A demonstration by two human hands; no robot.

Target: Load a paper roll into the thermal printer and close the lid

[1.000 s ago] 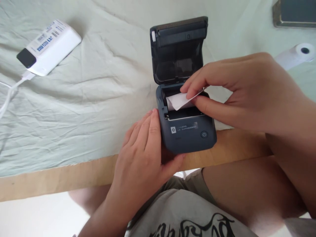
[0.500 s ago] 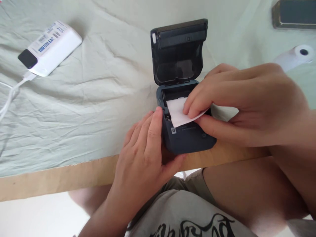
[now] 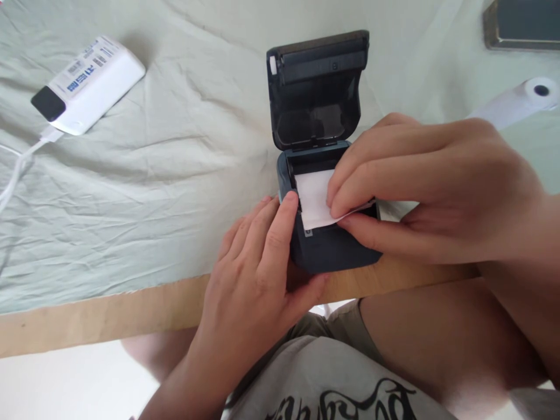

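Observation:
A small dark label printer (image 3: pixel 336 254) sits at the table's front edge with its lid (image 3: pixel 317 93) swung up and back. White paper (image 3: pixel 315 198) lies in its open bay, the free end reaching over the front lip. My right hand (image 3: pixel 420 186) pinches that paper end between thumb and fingers; the paper's far right part is hidden behind the fingers. Along the printer's left side, my left hand (image 3: pixel 254 268) grips the body, index fingertip on the rim of the bay and thumb at the front.
A white power bank (image 3: pixel 96 87) with a plugged-in white cable (image 3: pixel 21 160) lies at the left. At the right are a white paper roll (image 3: pixel 516 102) and a dark rectangular object (image 3: pixel 522 26). A pale green cloth (image 3: pixel 175 192) covers the table behind its bare wooden edge (image 3: pixel 105 315).
The paper end has come slightly nearer and lies flatter over the front lip, covering more of the printer's markings. My left index fingertip has shifted right onto the bay's rim.

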